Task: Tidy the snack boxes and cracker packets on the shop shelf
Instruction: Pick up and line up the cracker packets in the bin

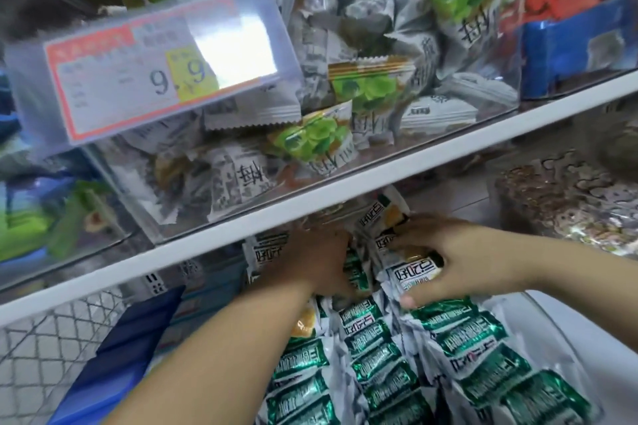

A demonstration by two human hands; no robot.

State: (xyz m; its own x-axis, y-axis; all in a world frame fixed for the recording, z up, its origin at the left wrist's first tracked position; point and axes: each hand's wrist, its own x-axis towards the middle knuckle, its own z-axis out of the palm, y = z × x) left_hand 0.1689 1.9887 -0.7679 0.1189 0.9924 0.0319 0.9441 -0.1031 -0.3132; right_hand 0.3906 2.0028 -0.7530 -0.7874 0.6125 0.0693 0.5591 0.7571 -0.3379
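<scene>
White-and-green packets (379, 348) fill the lower shelf in tight rows. They run from its near edge back under the white front edge of the upper shelf (345, 197). Both hands are in at the back of those rows, right where that white edge crosses overhead.

Left hand (310, 262) reaches forward, palm down, onto the packets. Its fingers go out of sight among the wrappers under the edge, so I cannot tell whether it grips anything.

Right hand (459, 259), just beside it, grasps one packet (412, 278). The fingers are spread across the far end and the thumb is tucked under the near end. Between them shows a white wrapper with bold black characters. That packet lies on top of the rows at the back, a little tilted. More of the same kind stand on end just behind it.

Up on the upper shelf, a clear bin (138, 203) stands at the front edge, heaped with grey and green snacks (366, 90). A price tag (148, 79) in a clear holder sits tilted on the bin's front, toward the left, reading 9.9. Right of the bin is a blue box (569, 52) with red packs (559, 0) in it.

Down at the lower shelf's left edge there is a dark blue carton (138, 338), and beyond it wire mesh (51, 338). Past the right hand, off to the right, lies a blurred brown heap (569, 203).
</scene>
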